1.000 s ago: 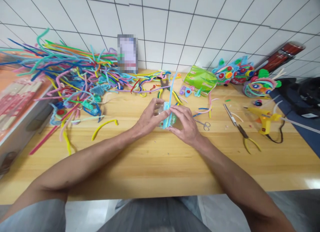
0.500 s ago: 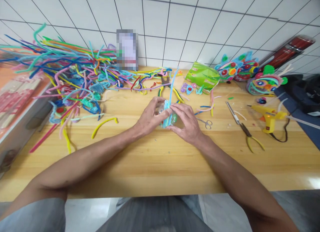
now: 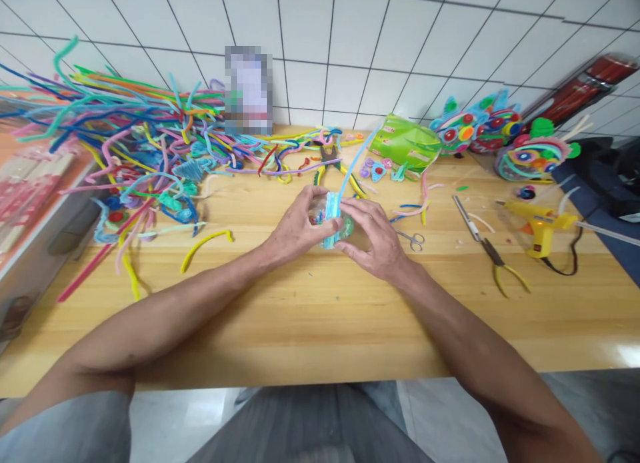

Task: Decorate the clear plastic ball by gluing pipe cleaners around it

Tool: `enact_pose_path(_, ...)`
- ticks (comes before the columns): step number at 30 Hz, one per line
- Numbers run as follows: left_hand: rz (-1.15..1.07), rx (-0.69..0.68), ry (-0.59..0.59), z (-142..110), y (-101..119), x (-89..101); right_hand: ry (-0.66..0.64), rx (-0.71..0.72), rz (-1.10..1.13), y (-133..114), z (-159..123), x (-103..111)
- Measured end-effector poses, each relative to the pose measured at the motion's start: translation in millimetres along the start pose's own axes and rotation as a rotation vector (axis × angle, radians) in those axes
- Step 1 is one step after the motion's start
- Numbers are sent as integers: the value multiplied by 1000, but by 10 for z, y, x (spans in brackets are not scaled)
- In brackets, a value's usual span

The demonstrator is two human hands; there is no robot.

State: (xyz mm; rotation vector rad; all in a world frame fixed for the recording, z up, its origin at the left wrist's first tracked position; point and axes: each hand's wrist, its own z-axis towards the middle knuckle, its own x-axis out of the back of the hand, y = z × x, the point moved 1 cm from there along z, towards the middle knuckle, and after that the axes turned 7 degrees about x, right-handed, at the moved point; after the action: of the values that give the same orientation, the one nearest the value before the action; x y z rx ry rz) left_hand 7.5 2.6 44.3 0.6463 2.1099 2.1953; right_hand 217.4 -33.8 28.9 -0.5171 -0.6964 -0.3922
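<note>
Between my hands, above the wooden table, is a small clear plastic container with colourful bits inside. Light blue pipe cleaner is wrapped in bands around its middle, and a loose end sticks up and leans right. My left hand is closed on the container's left side, thumb pressed on the blue bands. On the right side, my right hand curves its fingers around the container, close to the loose end. Part of the container is hidden by the fingers.
Tangled pipe cleaners fill the back left. Behind my hands lie pliers and a green packet. Small scissors, long-nose pliers, a yellow glue gun and decorated animal faces are on the right.
The pipe cleaner's loose end has tilted from nearly upright toward the right. The right fingers have shifted slightly off the bands. The camera view has moved a little.
</note>
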Motion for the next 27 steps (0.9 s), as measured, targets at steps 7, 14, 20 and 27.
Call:
enact_pose_path(7,25,2,-3,-19,0,17,24,-26,-1,-3,-4,-55)
enact_pose_path(14,35,-66,-9,-9,-86,20,74,78,-33,19,2,-75)
enact_pose_path(20,79,-166,-58,16,-134,70,92,73,-29,33,-3,-77)
enact_pose_path(27,186,-333,-89,68,-190,130,93,45,-1,24,-15,-47)
